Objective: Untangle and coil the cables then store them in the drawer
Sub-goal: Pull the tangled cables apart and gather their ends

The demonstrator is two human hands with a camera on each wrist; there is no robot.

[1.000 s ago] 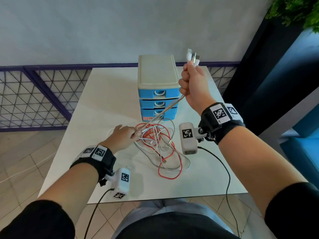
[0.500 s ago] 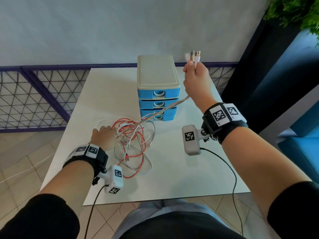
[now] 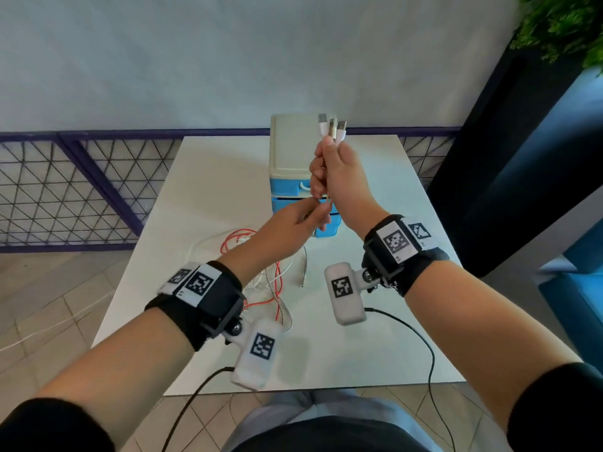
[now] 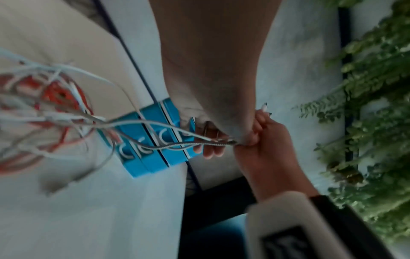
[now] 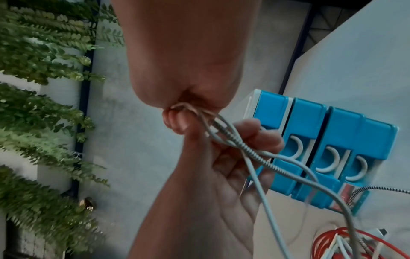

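My right hand (image 3: pixel 323 159) is raised in front of the blue drawer unit (image 3: pixel 288 151) and grips several cable ends in a fist. Their white and metal plugs (image 3: pixel 331 128) stick out above the thumb. Directly under that fist my left hand (image 3: pixel 321 210) pinches the same white and braided cables (image 5: pixel 250 152) between thumb and fingers. From there the strands run down to the tangle of red, white and braided cables (image 3: pixel 261 256) on the white table (image 3: pixel 208 177). All three drawers (image 5: pixel 332 140) are closed.
The drawer unit stands at the table's far middle, close behind both hands. A dark fence (image 3: pixel 65 190) runs along the left, a dark panel and green plants (image 3: pixel 561 24) stand at the right. Black wrist-camera leads (image 3: pixel 424 347) hang over the table's near edge.
My left hand left the tangle on the table and rose to the cables just below my right fist. My right hand shifted left, in front of the drawers.
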